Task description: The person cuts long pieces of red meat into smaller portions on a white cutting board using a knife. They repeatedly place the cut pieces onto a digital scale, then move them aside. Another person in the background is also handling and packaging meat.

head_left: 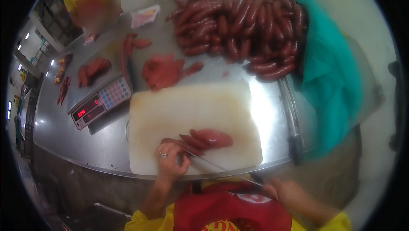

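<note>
While the right hand (283, 190) has its grip clenched around the near end of a long, thin, shiny metal knife (219, 168), the blade slants up and left over a big, flat, cream-white cutting board (191, 109). The blade's far end is close by the left hand (172, 160), which wears a ring. The left grip has bent fingers at the left end of some smooth, dark red sausages (208, 139); I cannot tell if it is squeezing one. These sausages lie side by side on the near part of the board.

The board sits on a shiny grey metal surface (55, 122). To its left is a flat scale with glowing red numbers and rows of buttons (102, 102). Past the board lies a soft, lumpy red heap (162, 71). Farther back is a big pile of shiny, dark red sausages (238, 22), just beside a loose blue-green sheet (332, 86).
</note>
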Demonstrator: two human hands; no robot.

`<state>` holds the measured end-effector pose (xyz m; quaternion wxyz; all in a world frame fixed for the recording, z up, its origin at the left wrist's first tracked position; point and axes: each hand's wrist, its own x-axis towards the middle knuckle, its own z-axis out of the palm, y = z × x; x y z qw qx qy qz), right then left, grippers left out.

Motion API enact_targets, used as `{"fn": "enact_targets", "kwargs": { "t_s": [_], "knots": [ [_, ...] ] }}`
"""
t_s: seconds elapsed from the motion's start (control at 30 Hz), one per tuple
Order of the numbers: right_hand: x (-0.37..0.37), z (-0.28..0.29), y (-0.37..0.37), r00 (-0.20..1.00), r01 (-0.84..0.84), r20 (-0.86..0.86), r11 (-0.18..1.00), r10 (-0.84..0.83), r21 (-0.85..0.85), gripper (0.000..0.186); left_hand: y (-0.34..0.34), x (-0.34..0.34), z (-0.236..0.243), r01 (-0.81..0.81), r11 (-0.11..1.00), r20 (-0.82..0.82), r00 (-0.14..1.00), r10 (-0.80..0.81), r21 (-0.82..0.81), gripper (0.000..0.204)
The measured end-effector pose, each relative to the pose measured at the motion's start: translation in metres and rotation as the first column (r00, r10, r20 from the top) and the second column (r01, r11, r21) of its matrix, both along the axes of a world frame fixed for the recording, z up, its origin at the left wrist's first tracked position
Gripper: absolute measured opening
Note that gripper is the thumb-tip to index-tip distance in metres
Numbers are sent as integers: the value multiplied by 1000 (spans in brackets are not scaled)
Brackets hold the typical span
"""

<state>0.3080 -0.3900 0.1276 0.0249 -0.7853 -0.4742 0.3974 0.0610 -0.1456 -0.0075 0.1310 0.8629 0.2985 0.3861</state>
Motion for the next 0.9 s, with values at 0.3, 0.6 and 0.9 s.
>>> {"fn": "enact_targets", "kwargs": {
  "t_s": [0.3, 0.6, 0.9],
  "knots": [
    [-48, -90, 118, 992, -115, -8, 945, 123, 305, 63, 11, 2, -3, 48, 999, 15, 999, -48, -12, 25],
    [-11, -87, 66, 997, -7, -76, 995, 15, 96, 64, 3, -4, -3, -99, 995, 63, 993, 99, -11, 24],
    [-6, -23, 12, 997, -51, 58, 992, 44, 112, 57, 6, -3, -1, -91, 996, 45, 995, 92, -20, 25]
  ]
}}
